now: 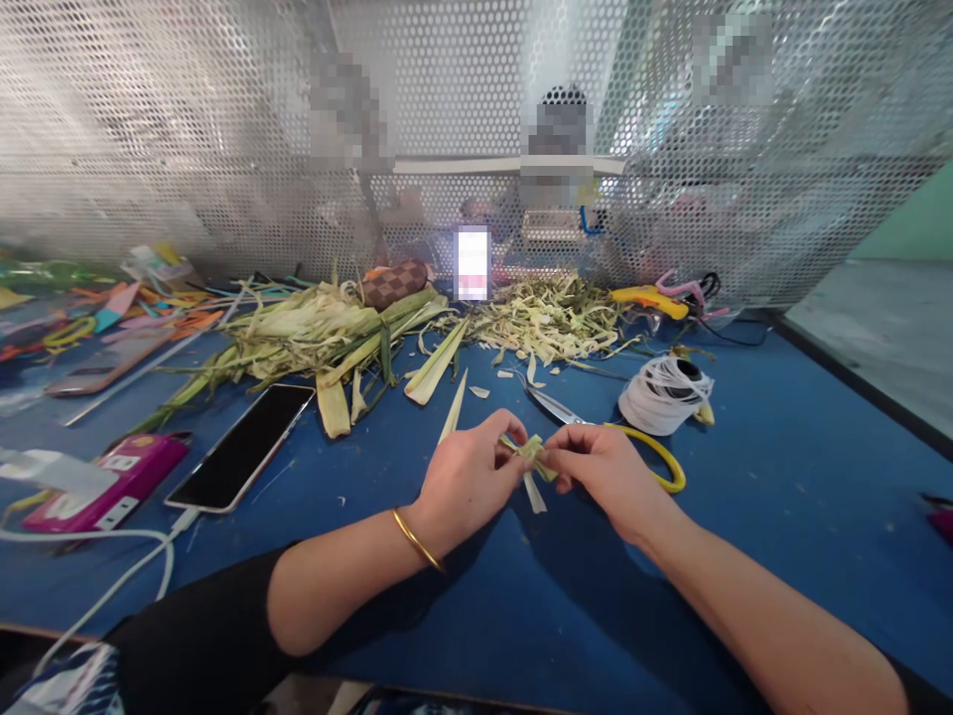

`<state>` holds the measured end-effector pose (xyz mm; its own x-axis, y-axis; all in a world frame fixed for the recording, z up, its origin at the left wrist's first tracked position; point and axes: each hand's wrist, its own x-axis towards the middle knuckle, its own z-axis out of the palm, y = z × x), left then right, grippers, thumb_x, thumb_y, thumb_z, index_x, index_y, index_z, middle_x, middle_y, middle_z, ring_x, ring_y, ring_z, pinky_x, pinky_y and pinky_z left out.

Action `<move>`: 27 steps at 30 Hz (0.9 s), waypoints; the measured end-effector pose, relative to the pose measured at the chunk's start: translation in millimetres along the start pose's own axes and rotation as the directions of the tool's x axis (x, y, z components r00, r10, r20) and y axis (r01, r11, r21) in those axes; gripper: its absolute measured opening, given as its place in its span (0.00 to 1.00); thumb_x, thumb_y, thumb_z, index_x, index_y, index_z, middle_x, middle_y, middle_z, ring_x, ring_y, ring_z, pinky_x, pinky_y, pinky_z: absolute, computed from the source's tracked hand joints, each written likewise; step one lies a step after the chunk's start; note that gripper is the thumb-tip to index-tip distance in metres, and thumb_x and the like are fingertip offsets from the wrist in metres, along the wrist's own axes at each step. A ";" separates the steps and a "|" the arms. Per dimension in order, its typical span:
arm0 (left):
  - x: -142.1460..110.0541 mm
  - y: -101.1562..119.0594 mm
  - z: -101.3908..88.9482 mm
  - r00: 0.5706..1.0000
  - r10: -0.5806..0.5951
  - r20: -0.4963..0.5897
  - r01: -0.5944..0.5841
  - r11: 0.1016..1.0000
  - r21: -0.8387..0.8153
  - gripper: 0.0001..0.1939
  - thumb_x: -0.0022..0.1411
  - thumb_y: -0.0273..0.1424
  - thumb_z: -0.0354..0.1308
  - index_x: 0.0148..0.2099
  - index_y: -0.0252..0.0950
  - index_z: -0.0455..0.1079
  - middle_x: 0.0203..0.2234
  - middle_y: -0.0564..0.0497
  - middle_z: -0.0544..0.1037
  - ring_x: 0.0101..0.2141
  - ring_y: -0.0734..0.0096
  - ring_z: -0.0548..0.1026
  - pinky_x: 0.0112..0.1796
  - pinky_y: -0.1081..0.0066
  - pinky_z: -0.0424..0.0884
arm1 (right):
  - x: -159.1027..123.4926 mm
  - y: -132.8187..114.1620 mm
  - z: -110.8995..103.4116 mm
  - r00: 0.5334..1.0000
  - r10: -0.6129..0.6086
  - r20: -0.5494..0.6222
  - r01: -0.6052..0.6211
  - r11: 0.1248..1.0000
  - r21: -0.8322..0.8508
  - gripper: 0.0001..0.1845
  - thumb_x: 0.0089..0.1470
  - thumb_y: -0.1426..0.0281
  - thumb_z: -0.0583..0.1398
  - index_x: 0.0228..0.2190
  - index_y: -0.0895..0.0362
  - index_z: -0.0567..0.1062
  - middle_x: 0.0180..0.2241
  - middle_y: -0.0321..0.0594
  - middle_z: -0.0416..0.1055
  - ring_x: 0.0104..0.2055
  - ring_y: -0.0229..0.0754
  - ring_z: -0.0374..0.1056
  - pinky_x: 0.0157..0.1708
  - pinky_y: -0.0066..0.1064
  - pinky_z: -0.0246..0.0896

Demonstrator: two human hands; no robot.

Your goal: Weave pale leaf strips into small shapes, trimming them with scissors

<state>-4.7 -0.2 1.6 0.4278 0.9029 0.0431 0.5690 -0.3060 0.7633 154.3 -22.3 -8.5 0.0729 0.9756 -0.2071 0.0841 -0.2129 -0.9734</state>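
Two bare hands meet above a blue table point(447, 621), seen from the wearer's own viewpoint. The left hand point(471, 475), with a gold bangle point(417, 539) on its wrist, pinches a small folded piece of pale green husk point(530, 449) between thumb and fingers. The right hand point(607, 472) grips the same piece from the other side, its thumb and fingertips closed on it. The husk is between the two hands, with a pale strip end hanging below.

Just beyond the right hand lie open scissors point(659, 459) with yellow handles, partly hidden by that hand. Past them, to the right, is a spool of white cord point(662, 395). Farther back are a heap of long husks point(298, 323) on the left and a pile of shredded husk point(555, 316) in the middle. On the left side lie a dark-screened phone point(242, 447) and a magenta power strip point(141, 467). A perforated metal screen point(462, 70) stands behind everything.
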 end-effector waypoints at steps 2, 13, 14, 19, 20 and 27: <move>-0.4 0.5 0.1 1.000 0.011 0.000 -0.011 0.999 0.045 0.06 0.58 0.36 0.56 0.36 0.40 0.66 0.20 0.56 0.76 0.25 0.69 0.76 0.26 0.75 0.61 | 0.2 1.1 0.0 1.000 -0.002 0.011 0.002 1.000 -0.016 0.04 0.35 0.69 0.60 0.17 0.58 0.72 0.14 0.29 0.64 0.17 0.32 0.58 0.21 0.27 0.54; -0.4 -0.5 2.3 1.000 0.014 0.027 -0.015 0.999 0.046 0.04 0.57 0.33 0.56 0.37 0.41 0.66 0.21 0.55 0.77 0.28 0.67 0.77 0.27 0.75 0.63 | -1.1 -0.4 -0.2 0.999 0.020 0.051 -0.020 1.000 0.000 0.06 0.36 0.69 0.62 0.17 0.58 0.71 0.15 0.28 0.63 0.17 0.30 0.57 0.21 0.26 0.53; -0.4 -0.3 1.8 0.999 0.013 0.031 -0.014 0.999 0.046 0.04 0.57 0.32 0.56 0.36 0.41 0.66 0.22 0.55 0.77 0.28 0.67 0.77 0.27 0.75 0.63 | -1.3 -1.0 0.2 0.998 0.020 0.055 -0.021 1.000 0.003 0.07 0.36 0.68 0.63 0.17 0.58 0.71 0.16 0.29 0.64 0.17 0.30 0.58 0.21 0.26 0.55; 1.2 -2.0 0.6 0.998 0.005 0.057 -0.003 1.000 -0.031 0.04 0.57 0.33 0.56 0.36 0.40 0.67 0.22 0.55 0.77 0.25 0.69 0.76 0.26 0.75 0.64 | -1.1 -4.0 0.0 1.000 -0.009 0.020 0.008 1.000 0.029 0.13 0.36 0.66 0.65 0.27 0.57 0.70 0.21 0.31 0.69 0.22 0.35 0.66 0.26 0.30 0.64; 1.8 -2.8 0.6 0.997 0.004 0.071 0.000 0.998 -0.059 0.05 0.57 0.34 0.56 0.36 0.40 0.67 0.22 0.55 0.77 0.25 0.70 0.76 0.26 0.75 0.64 | -1.2 -5.2 -0.7 0.999 -0.016 0.035 0.015 0.999 0.033 0.14 0.37 0.66 0.65 0.29 0.57 0.70 0.21 0.31 0.70 0.23 0.36 0.68 0.28 0.31 0.64; 5.6 -3.8 -1.8 0.984 -0.027 0.176 0.059 0.983 -0.176 0.06 0.55 0.33 0.57 0.35 0.39 0.63 0.21 0.55 0.77 0.23 0.70 0.76 0.26 0.75 0.66 | -3.7 -14.7 -6.0 0.980 0.014 0.200 -0.022 0.999 0.037 0.10 0.42 0.63 0.60 0.24 0.58 0.72 0.22 0.35 0.71 0.23 0.35 0.66 0.30 0.32 0.64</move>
<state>-5.7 6.6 0.1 0.5291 0.8436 -0.0917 0.4608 -0.1948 0.8659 158.7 -23.1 7.3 -0.1263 0.9635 -0.2361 0.0456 -0.2321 -0.9716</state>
